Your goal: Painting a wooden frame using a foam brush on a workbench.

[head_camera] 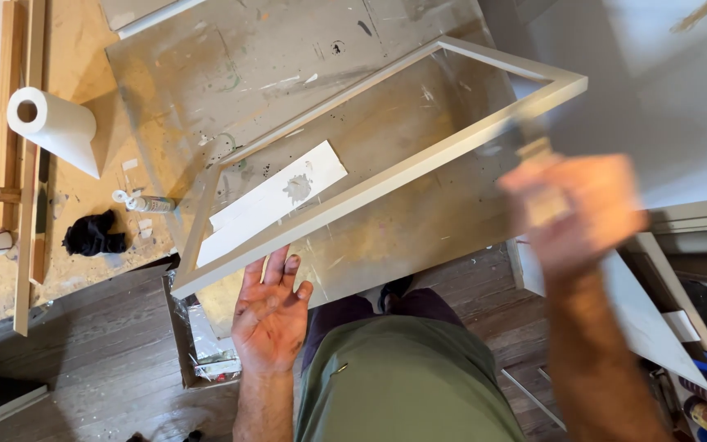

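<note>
Head view, contents by size: worktable [288, 49], paint-spattered tan surface, filling the upper middle of the picture, dark wood floor below its near edge. Picture frame [386, 176], pale cream, rectangular and open in the middle, lying tilted across the table with one long rail toward the person and its far corner at upper right. Right hand [570, 213], raised near the frame's right end, heavily blurred; fingers curled shut around a small pale object [543, 192] whose kind cannot be told from the blur. Left hand [270, 315], palm up, fingers spread open and holding nothing, fingertips just under the near rail at the frame's lower left corner; whether they touch it cannot be told. White strip [276, 200], flat, lying inside the frame's opening with a grey smear on it. Paper towel roll [51, 123], white, on its side at the table's left. Black rag [92, 235], crumpled, below the roll. Small tube [142, 201], white-capped, lying between rag and frame.
</note>
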